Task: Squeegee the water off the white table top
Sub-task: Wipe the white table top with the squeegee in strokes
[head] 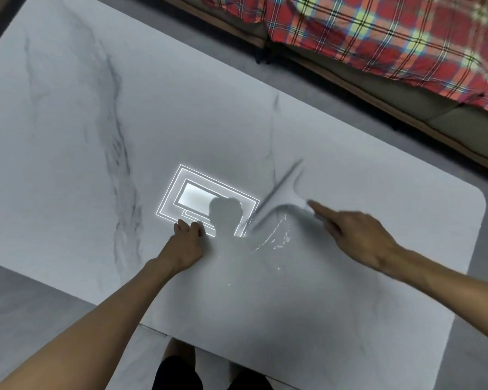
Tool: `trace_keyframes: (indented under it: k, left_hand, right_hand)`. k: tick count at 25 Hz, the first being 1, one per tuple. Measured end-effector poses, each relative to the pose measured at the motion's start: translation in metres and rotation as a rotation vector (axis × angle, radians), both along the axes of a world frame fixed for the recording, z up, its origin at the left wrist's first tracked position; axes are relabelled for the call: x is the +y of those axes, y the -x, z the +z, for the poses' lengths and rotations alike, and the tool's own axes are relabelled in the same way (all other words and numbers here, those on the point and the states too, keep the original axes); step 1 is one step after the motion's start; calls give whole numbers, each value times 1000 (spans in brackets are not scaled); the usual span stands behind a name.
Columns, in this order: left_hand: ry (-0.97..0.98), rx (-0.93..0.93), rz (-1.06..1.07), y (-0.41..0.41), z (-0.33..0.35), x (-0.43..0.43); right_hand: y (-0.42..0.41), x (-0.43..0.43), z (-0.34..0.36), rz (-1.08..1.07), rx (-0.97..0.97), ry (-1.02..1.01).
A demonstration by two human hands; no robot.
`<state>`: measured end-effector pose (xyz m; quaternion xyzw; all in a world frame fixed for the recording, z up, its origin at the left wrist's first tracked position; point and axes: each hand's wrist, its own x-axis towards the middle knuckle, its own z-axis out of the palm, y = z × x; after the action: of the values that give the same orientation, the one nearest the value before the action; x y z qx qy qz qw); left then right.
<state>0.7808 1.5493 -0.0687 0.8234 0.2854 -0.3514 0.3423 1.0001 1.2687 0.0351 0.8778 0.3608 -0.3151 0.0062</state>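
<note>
A white marble-look table top (102, 114) with grey veins fills most of the view. On it lies a pale grey squeegee (282, 197), its blade edge running diagonally and its handle pointing toward my right hand (358, 235). That hand grips the handle end with the index finger stretched along it. A puddle of water (273, 237) glistens just on the near side of the blade. My left hand (185, 240) rests on the table left of the puddle, fingers curled, holding nothing.
A ceiling light's bright rectangular reflection (200, 198) shows on the table beside my left hand. A sofa with a red plaid cover (392, 32) runs along the far right. The table's rounded right corner (479, 198) and near edge border grey floor.
</note>
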Motion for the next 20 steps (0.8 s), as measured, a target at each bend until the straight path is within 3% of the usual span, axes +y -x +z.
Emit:
trace_keyframes:
  k: [3,6,10,12,16,20]
  left_hand:
    - [23,34,-16,-7,0,2]
    - [38,30,-17,-8,0,7]
    - [62,69,-10,-10,-1,9]
    - [-14,64,19,-14,-1,8]
    - [-65,-68,-40,-30,-3,1]
    - [-32,-175,-144,-57,-2,-25]
  right_hand:
    - [-30,73,-19,-88,-83,-97]
    - [-37,105,-37,-162,-56,-64]
    - [1,43,-33,-246,-5,23]
    - [25,-1,-18,-300,11,65]
    - [46,-58,15,-380,60,189]
    - [-18,-31,13,-494,-39,-9]
